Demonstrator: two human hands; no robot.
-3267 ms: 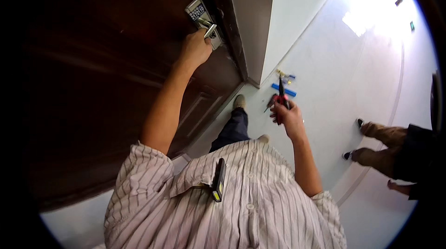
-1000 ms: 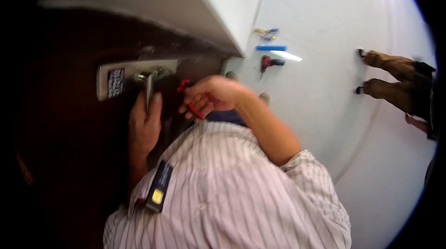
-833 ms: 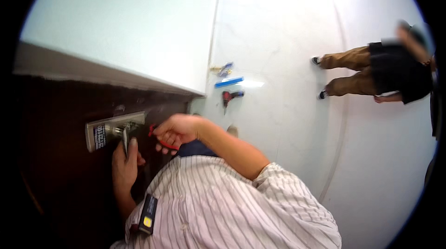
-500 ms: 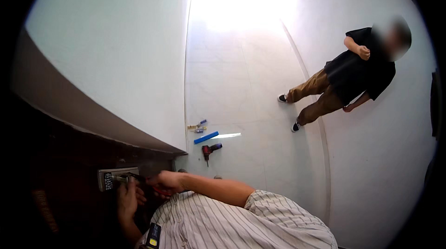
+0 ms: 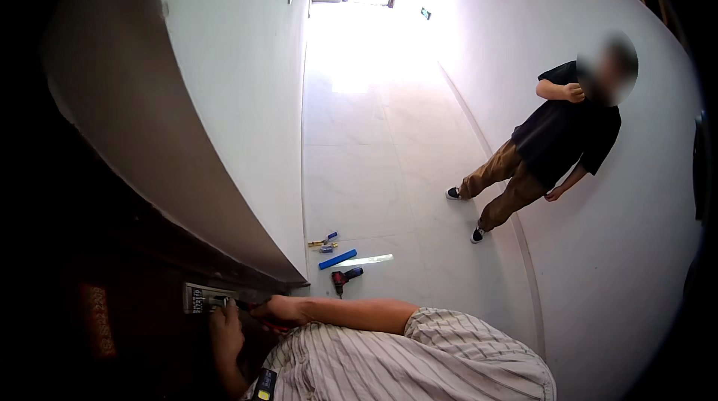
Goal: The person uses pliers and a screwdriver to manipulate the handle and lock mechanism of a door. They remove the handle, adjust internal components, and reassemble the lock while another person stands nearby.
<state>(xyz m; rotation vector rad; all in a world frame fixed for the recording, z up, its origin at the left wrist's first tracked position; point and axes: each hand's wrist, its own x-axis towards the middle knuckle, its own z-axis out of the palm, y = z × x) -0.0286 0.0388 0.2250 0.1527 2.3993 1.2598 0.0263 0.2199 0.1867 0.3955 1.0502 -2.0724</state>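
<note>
Here, the right hand point(image 5: 283, 310) is wrapped around red-handled pliers point(image 5: 278, 325); the left hand point(image 5: 226, 330) bends at the lock plate point(image 5: 196, 298), grip unclear. Beyond both lie a drill point(image 5: 346, 279), then a blue bar point(image 5: 338, 259); farther stands a person point(image 5: 561, 139).

Door handle point(image 5: 225, 301): largely covered by the left hand point(image 5: 226, 332); finger closure round it cannot be confirmed. Red-handled tool point(image 5: 277, 325): mostly concealed by the right hand point(image 5: 288, 310); its tip too dark to make out. Black clip-on device point(image 5: 265, 384) and striped shirt point(image 5: 396, 360): cut off at the near edge. Small parts point(image 5: 327, 249), left side of the floor point(image 5: 374, 191): too small to identify. Bystander's head point(image 5: 609, 68), far right: blurred
</note>
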